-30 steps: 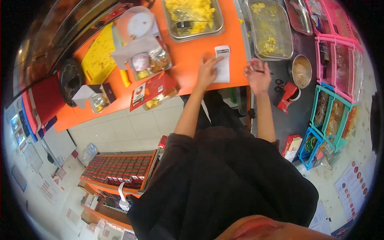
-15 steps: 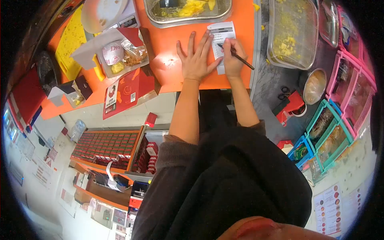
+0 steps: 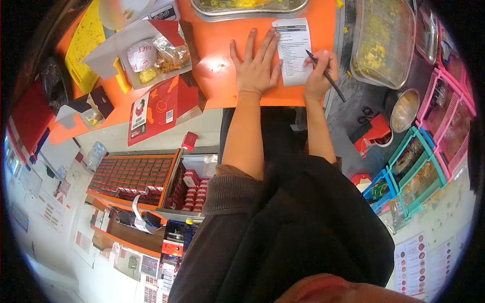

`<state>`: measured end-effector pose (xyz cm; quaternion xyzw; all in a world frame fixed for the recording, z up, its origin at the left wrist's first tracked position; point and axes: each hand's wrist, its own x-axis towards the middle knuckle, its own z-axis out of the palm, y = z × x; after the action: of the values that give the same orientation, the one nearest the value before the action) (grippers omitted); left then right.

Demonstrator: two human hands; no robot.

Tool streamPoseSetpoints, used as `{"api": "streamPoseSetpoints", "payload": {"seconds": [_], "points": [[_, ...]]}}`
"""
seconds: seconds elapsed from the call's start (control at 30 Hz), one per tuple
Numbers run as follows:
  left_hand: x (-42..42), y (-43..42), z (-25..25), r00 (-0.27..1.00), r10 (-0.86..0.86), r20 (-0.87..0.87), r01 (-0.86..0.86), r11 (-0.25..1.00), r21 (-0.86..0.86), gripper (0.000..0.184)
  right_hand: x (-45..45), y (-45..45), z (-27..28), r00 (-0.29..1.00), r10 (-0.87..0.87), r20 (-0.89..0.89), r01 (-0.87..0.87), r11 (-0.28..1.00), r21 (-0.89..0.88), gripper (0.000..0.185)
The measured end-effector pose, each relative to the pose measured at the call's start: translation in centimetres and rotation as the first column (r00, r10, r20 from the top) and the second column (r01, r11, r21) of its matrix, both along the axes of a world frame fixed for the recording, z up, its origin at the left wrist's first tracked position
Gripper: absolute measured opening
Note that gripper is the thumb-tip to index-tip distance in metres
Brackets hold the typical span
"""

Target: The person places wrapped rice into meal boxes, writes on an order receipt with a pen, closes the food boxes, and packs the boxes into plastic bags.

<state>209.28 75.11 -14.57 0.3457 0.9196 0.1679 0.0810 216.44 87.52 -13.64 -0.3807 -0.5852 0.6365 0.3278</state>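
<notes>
One receipt, flat on the table at two o'clock from my left hand, palm down, fingers spread apart; one pen, my right hand's fingers clamped on it, at the receipt's four o'clock; one food box, at my left hand's nine.

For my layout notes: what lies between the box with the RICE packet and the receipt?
In the head view, bare orange tabletop beside the box, then the left hand at the receipt.

Takeaway food kitchen: boxed meal, food tray, printed slip.
</notes>
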Motion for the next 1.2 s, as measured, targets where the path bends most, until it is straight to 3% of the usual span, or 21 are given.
{"api": "streamPoseSetpoints", "payload": {"seconds": [0.07,0.17,0.43,0.5,0.63,0.7,0.8,0.93,1.0,1.03,1.13,1.2], "points": [[0.0,0.0,0.1,1.0,-0.001,0.008,0.001,1.0,0.006,0.06,0.8,-0.1,-0.7,0.992,0.096,0.088,-0.107,0.986,0.127,0.014],[0.1,0.0,-0.1,1.0,0.006,-0.001,-0.006,1.0,0.019,0.06,0.3,-0.7,-0.1,0.963,0.208,0.171,-0.238,0.955,0.18,0.014],[0.1,-0.1,0.1,0.999,0.013,0.046,-0.014,1.0,0.027,0.06,-0.2,-1.4,-2.3,0.988,0.075,0.132,-0.101,0.974,0.202,0.014],[0.0,0.0,0.0,0.999,0.017,0.038,-0.019,0.999,0.047,0.06,-0.3,-1.3,-2.4,0.967,0.139,0.215,-0.223,0.869,0.442,0.016],[0.0,0.1,-0.1,0.999,0.011,0.042,-0.013,0.999,0.041,0.061,-0.3,-1.0,-2.4,0.987,0.019,0.158,-0.07,0.943,0.325,0.017],[0.0,0.0,0.0,0.999,0.01,0.047,-0.011,1.0,0.029,0.061,0.1,-1.1,-2.1,0.959,0.15,0.239,-0.246,0.86,0.447,0.018],[0.0,0.0,0.0,0.999,0.008,0.047,-0.008,1.0,0.02,0.061,0.0,-1.2,-2.6,0.978,0.045,0.204,-0.126,0.905,0.406,0.017],[0.0,0.1,-0.1,0.998,0.012,0.058,-0.013,1.0,0.029,0.061,-0.1,-1.4,-2.4,0.986,0.08,0.148,-0.126,0.934,0.334,0.02],[0.0,0.0,-0.1,0.999,0.007,0.036,-0.008,1.0,0.021,0.061,0.2,-1.3,-1.8,0.946,0.08,0.313,-0.226,0.856,0.464,0.023],[0.1,0.0,-0.1,0.999,0.004,0.038,-0.005,1.0,0.02,0.061,0.3,-1.4,-1.9,0.946,0.078,0.315,-0.225,0.858,0.463,0.023],[0.0,0.1,-0.1,0.999,0.008,0.045,-0.009,1.0,0.025,0.061,0.1,-1.1,-2.0,0.995,-0.013,0.103,-0.007,0.982,0.189,0.028],[0.0,0.2,-0.1,0.999,0.015,0.032,-0.016,1.0,0.023,0.062,0.5,-1.0,-1.4,0.997,-0.018,0.076,0.011,0.995,0.1,0.027]]}}
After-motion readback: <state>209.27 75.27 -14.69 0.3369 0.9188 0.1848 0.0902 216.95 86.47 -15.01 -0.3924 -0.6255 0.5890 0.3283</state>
